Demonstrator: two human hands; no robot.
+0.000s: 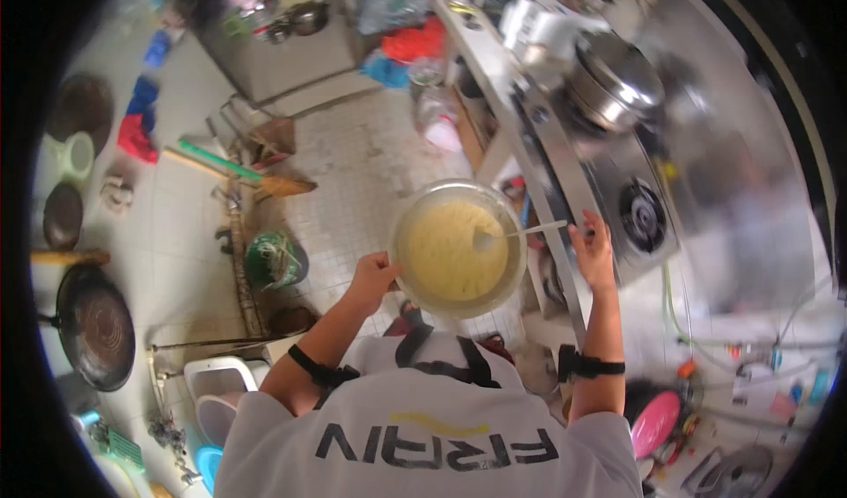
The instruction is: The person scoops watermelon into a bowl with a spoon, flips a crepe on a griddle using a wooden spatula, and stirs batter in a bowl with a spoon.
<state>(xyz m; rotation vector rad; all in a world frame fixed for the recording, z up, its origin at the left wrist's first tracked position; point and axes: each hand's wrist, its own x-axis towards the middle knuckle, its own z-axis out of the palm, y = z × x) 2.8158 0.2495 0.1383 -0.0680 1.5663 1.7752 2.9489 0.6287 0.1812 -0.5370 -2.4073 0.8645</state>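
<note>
A wide metal bowl (402, 279) holds a pale yellow, batter-like mixture (450, 249) in front of my body. My left hand (373, 279) grips the bowl's left rim, its fingers closed there. A spoon (536, 229) leans in the mixture, its head partly sunk and its light handle reaching over the right rim. Just past the handle's end is my right hand (593, 249), fingers apart, beside the stove's front edge. It looks separate from the handle, with nothing in it.
On the right stands a gas stove with a bare burner (642, 216) and a lidded steel pot (612, 82). A broom (287, 186) and a green bucket (275, 260) are at the left. A black wok (95, 328) hangs on the left wall.
</note>
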